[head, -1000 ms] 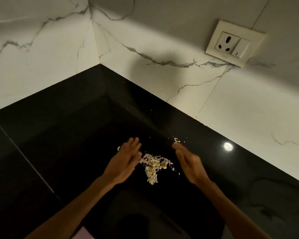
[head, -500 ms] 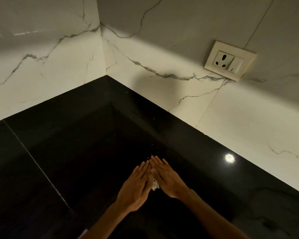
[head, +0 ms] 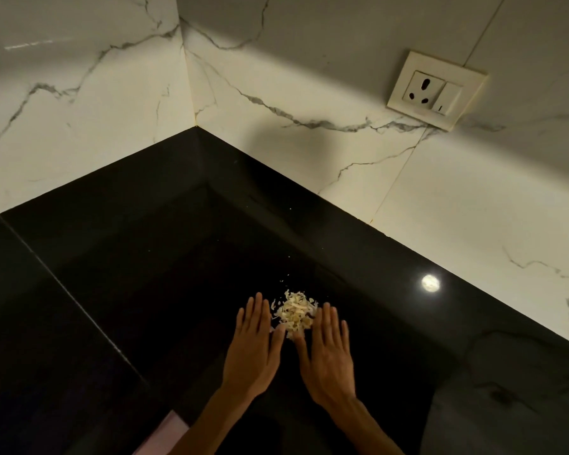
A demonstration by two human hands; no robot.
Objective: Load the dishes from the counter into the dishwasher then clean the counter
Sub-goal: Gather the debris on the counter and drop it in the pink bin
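Countertop [head: 119,290] is glossy black stone tucked into a white marble-look corner (socket [head: 436,90] on the wall [head: 309,77]), and we've got left hand [head: 255,353] and right hand [head: 329,356] flat, fingers straight, flanking the scraps pile [head: 294,313].

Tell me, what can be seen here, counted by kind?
Hands: 2, the left hand and the right hand, flat on the black counter
Heaps of food scraps: 1, between the hands
Wall sockets: 1
Black counters: 1
Total: 5
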